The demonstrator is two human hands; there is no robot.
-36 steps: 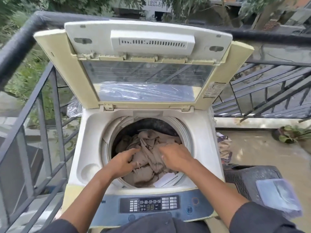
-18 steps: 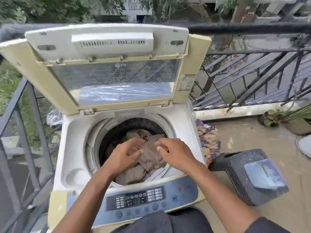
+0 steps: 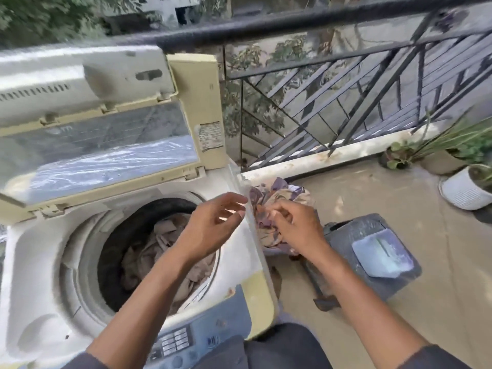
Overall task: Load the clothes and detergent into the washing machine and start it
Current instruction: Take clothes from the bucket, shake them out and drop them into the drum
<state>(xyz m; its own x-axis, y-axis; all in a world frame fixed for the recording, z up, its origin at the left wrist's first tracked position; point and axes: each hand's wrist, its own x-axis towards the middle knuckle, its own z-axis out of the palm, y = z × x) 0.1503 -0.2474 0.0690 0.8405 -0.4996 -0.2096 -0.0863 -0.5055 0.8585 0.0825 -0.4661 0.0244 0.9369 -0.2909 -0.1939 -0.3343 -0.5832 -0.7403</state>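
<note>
A top-loading washing machine (image 3: 34, 265) stands at the left with its lid (image 3: 106, 129) up. Beige-brown clothes (image 3: 159, 246) lie inside its drum. To the right of the machine, a heap of patterned purple and tan clothes (image 3: 269, 198) sits lower down. My left hand (image 3: 213, 225) hovers over the machine's right rim, fingers apart and holding nothing. My right hand (image 3: 295, 227) is just past the machine's right edge, over the patterned heap, fingers curled; whether it grips the cloth is unclear. A pale blue packet (image 3: 383, 251) lies on a dark plastic stool (image 3: 343, 235).
The control panel (image 3: 191, 339) runs along the machine's near edge. A black metal railing (image 3: 346, 83) borders the balcony behind and to the right. Potted plants (image 3: 463, 182) stand at the far right on the concrete floor (image 3: 372, 193).
Both hands have come up out of the drum and moved right, toward the patterned heap beside the machine. The view has swung right, so the machine now sits at the left.
</note>
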